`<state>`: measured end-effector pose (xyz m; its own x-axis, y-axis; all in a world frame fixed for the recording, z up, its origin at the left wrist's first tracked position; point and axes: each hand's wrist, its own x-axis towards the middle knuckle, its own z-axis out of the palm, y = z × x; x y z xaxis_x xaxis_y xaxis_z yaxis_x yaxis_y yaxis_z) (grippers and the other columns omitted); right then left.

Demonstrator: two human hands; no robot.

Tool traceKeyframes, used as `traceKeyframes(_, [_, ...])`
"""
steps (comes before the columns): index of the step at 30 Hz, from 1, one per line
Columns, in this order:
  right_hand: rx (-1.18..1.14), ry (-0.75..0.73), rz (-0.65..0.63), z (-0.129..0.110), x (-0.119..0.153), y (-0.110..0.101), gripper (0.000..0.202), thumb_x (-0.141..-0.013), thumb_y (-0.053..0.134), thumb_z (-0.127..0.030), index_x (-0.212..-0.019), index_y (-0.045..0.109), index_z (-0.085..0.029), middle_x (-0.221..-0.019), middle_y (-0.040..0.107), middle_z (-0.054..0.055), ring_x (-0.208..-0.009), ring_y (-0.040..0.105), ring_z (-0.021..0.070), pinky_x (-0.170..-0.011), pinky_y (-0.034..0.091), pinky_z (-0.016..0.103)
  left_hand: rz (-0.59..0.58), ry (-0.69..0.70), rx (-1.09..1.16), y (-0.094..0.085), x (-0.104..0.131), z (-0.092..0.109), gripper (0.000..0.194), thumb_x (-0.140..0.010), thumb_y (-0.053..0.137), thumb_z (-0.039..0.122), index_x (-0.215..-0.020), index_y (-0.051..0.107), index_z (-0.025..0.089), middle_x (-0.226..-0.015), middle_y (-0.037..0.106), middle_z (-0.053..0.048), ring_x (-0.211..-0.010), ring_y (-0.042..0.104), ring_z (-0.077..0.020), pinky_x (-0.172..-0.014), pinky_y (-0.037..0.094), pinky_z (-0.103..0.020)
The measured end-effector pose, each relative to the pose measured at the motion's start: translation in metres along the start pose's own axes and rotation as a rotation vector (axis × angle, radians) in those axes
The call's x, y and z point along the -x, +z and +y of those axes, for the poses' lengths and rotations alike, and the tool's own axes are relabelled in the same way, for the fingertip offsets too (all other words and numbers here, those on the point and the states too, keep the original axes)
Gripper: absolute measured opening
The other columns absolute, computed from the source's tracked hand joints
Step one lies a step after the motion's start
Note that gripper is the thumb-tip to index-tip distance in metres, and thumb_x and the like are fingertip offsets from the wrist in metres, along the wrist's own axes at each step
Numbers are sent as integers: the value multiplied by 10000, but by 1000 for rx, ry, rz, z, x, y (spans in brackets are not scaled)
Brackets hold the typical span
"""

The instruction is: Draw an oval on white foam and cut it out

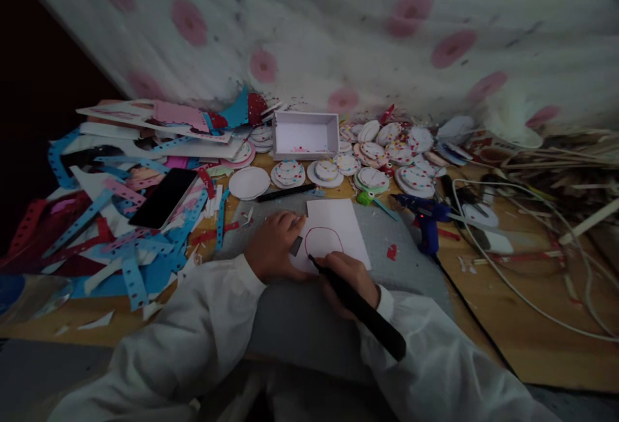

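A white sheet of paper [355, 235] with a red circle drawn on it lies on a grey mat [309, 319] in front of me. My left hand [275, 244] rests on the sheet's left side, pressing it down with thumb and fingers apart. Beside those fingers is a small dark grey piece [296, 246]. My right hand [351, 280] is closed around a thick black pen-shaped tool [372, 315]. Its tip touches the paper at the circle's lower left edge, and its long handle slants back over my right sleeve.
Behind the sheet stand a white open box [305, 154], decorated white discs [372, 178] and a black pen [287, 192]. Paper strips and a phone [164, 198] heap at the left. A blue glue gun [428, 219] and white cable [512, 299] lie right.
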<state>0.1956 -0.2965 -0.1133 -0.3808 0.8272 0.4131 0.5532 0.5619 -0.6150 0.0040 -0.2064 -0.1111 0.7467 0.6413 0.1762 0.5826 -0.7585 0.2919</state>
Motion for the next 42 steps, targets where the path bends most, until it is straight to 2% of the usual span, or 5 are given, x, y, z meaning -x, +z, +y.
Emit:
traceKeyframes(6, [-144,-21,-73,7,-7,-2,227,-751,495,-120,-959,532,-203,-752,629,41,-650,603,155,-588,472,242,-101,147,-15,-6,2,-11,1070,-528,687,731,-1335,454,69,-1296,502,-234,-1212,453,-379,-1027,360,-520])
traceKeyframes(11, [-137,-35,1,5,-3,5,210,-759,477,-120,-949,516,-199,-699,579,21,-580,543,143,-524,420,240,-39,156,28,-2,5,-18,1099,-502,697,734,-1335,460,57,-1271,520,-238,-1195,470,-372,-1029,354,-517])
traceKeyframes(19, [-93,-134,-100,12,1,-3,246,-766,451,-112,-986,534,-183,-670,556,24,-594,518,164,-540,397,258,1,191,68,1,5,-20,1096,-514,703,718,-1337,449,40,-1256,524,-256,-1184,474,-384,-1020,359,-541])
traceKeyframes(27, [-158,-121,-159,13,-8,-5,237,-772,459,-137,-996,524,-179,-687,570,35,-589,545,167,-545,425,260,-49,418,155,4,-5,-42,1135,-490,717,703,-1357,425,32,-1278,521,-261,-1191,474,-394,-1032,354,-544])
traceKeyframes(42, [-178,-105,-172,13,8,0,203,-776,461,-121,-953,546,-171,-682,534,25,-604,493,157,-540,374,253,-33,409,195,7,-6,-45,1124,-491,732,683,-1375,413,65,-1272,517,-265,-1198,468,-402,-1008,366,-570])
